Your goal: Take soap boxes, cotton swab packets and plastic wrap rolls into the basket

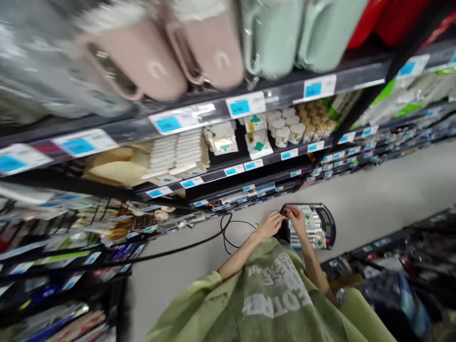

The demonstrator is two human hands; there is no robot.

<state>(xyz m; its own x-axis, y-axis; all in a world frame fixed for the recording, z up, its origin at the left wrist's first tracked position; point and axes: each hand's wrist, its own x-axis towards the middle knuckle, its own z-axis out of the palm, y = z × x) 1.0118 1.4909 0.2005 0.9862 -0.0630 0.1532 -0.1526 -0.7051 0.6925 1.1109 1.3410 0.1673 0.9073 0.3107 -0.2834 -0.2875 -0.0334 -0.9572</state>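
Basket (329, 223) of white packets (315, 219) is before us, near the shelves (280, 97); our left hand (271, 224) and right hand (297, 220) nearly meet at its left edge, both curled narrow; whether they hold anything we cannot tell.

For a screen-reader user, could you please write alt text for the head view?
A person's left hand and right hand are close together at a dark-rimmed container of packages in a shop aisle; anything held is too small to tell. Pink handled vessels and pale green ones line a shelf.
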